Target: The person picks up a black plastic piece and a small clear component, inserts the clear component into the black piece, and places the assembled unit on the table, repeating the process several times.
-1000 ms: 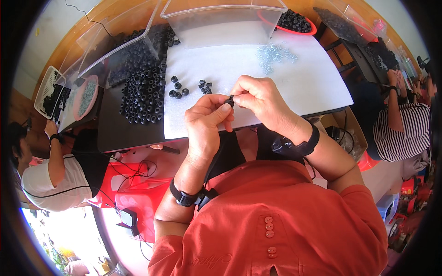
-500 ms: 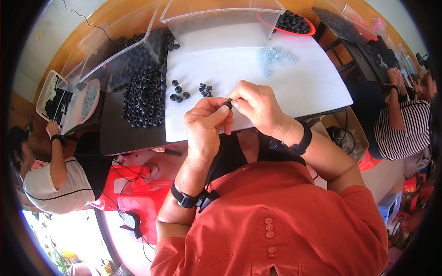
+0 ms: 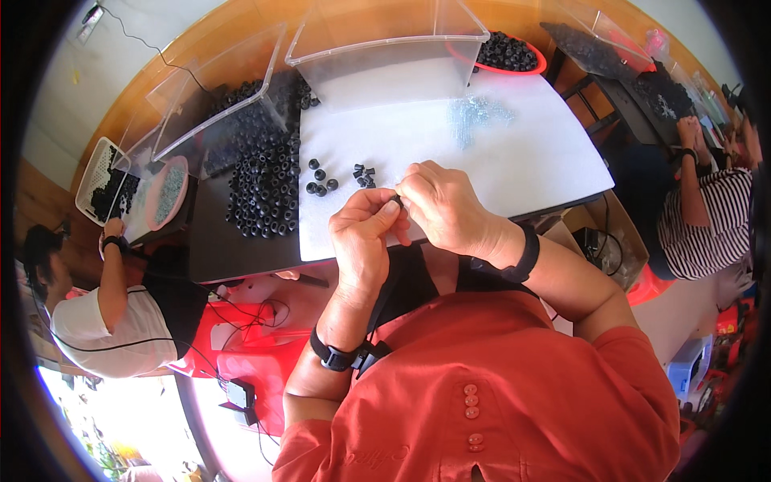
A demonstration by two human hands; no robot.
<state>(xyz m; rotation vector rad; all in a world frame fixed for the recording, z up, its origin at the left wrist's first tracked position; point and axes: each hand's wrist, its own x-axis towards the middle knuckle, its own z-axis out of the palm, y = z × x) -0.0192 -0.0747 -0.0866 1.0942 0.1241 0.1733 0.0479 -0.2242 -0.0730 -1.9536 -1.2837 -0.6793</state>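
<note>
Over a white desk [image 3: 514, 153] strewn with black rings [image 3: 261, 189], the left hand [image 3: 365, 241] and right hand [image 3: 442, 205] pinch one small black part [image 3: 397, 198] between closed fingertips, seemingly mid-assembly, needing careful alignment next.

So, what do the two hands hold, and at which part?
A small black part, pinched between the fingertips of the left hand and right hand; which part of it cannot be told.

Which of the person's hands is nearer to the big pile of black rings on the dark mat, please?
Left. The left hand is just right of the pile of black rings. The right hand is farther right, over the white sheet, fingertips meeting the left's around a small black part.
</note>
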